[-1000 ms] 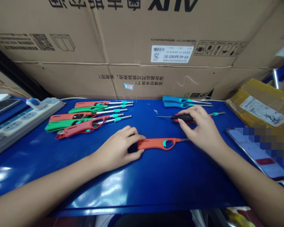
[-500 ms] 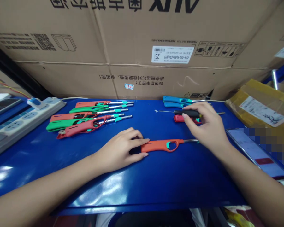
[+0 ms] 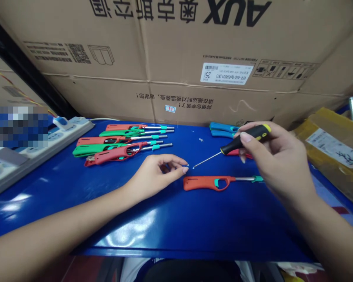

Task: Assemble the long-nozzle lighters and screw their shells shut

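Note:
My right hand [image 3: 288, 164] grips a screwdriver [image 3: 233, 145] by its black and yellow handle, its thin shaft slanting down to the left. A tiny pale speck shows at the tip, too small to name. Close to that tip is my left hand [image 3: 153, 176], thumb and index finger brought together in a pinch; whatever lies between them, if anything, cannot be made out. Just below the tip an orange gas lighter [image 3: 198, 183] lies flat on the blue table [image 3: 170, 227], its metal nozzle pointing right, touched by neither hand. A red lighter [image 3: 238, 152] is partly hidden behind my right hand.
Several red, orange and green lighters [image 3: 117, 145] lie in a group at the left. Blue lighters [image 3: 222, 131] rest at the back right. A power strip [image 3: 47, 150] runs along the left, a taped parcel [image 3: 338, 145] sits at the right, and a large cardboard box [image 3: 176, 86] stands behind.
My left hand has let go of the orange lighter and moved up from its end. My right hand has brought the screwdriver nearer and tilted its tip down towards my left fingers.

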`<act>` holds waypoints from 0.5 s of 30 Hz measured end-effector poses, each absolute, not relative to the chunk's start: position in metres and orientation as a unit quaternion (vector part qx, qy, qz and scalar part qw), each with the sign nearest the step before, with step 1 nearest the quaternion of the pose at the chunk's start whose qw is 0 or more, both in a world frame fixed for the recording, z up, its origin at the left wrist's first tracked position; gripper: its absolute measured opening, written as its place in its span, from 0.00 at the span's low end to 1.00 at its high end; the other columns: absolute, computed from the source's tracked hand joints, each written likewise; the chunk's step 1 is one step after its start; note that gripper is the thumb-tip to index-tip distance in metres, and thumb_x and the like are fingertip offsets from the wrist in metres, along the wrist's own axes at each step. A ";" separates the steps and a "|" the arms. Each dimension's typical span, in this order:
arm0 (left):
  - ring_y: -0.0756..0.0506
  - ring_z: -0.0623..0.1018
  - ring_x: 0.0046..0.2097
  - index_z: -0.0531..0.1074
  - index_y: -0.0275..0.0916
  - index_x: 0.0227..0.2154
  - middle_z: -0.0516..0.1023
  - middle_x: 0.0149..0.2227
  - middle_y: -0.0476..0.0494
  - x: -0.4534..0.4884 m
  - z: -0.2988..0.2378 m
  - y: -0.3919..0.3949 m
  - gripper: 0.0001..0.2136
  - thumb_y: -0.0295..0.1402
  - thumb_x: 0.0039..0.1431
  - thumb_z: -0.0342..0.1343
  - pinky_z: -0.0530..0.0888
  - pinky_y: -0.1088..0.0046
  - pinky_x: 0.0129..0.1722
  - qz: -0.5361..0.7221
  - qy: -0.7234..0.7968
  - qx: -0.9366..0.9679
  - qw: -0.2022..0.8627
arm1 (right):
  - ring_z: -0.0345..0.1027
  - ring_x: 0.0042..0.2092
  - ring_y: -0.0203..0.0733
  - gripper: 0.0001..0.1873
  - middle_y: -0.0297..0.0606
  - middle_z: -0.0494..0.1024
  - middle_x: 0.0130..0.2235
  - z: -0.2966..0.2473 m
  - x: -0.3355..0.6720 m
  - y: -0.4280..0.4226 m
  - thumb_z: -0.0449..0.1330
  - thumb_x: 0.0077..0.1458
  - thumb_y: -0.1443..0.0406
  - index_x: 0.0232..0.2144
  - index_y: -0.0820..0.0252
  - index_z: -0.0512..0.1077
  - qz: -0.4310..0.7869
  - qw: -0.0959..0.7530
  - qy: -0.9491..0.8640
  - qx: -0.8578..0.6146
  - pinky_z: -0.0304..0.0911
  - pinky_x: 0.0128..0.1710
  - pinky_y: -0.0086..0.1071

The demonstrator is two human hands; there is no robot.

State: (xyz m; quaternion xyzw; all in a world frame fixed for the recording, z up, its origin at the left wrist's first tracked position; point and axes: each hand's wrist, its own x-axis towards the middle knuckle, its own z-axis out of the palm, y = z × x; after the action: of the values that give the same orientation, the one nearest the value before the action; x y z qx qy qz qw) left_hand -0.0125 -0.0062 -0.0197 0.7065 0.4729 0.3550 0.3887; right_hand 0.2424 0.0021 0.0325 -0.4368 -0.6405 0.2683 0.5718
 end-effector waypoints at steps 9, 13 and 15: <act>0.48 0.79 0.29 0.84 0.37 0.31 0.85 0.29 0.45 -0.012 -0.020 -0.004 0.10 0.40 0.56 0.65 0.74 0.75 0.29 0.311 0.472 0.663 0.491 | 0.75 0.33 0.38 0.07 0.35 0.80 0.40 -0.009 0.236 0.000 0.64 0.62 0.60 0.41 0.53 0.72 0.351 0.609 -0.599 -0.385 0.76 0.31 0.34; 0.52 0.74 0.23 0.84 0.37 0.32 0.85 0.29 0.44 -0.010 -0.015 -0.005 0.08 0.35 0.55 0.62 0.70 0.78 0.22 0.304 0.458 0.627 0.551 | 0.75 0.33 0.38 0.06 0.35 0.79 0.40 -0.015 0.236 -0.002 0.64 0.62 0.60 0.40 0.52 0.73 0.370 0.612 -0.593 -0.370 0.75 0.30 0.34; 0.53 0.71 0.21 0.84 0.37 0.33 0.85 0.29 0.44 -0.009 -0.013 -0.005 0.08 0.33 0.54 0.62 0.69 0.79 0.19 0.307 0.446 0.598 0.590 | 0.76 0.36 0.39 0.05 0.35 0.79 0.39 -0.016 0.235 -0.002 0.64 0.62 0.61 0.40 0.52 0.73 0.377 0.614 -0.591 -0.362 0.75 0.30 0.34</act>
State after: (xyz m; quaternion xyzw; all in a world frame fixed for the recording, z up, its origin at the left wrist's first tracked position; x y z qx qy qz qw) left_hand -0.0091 -0.0053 -0.0133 0.5984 0.4464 0.3067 0.5905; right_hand 0.2351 -0.0016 -0.0163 -0.3619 -0.5909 0.3772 0.6145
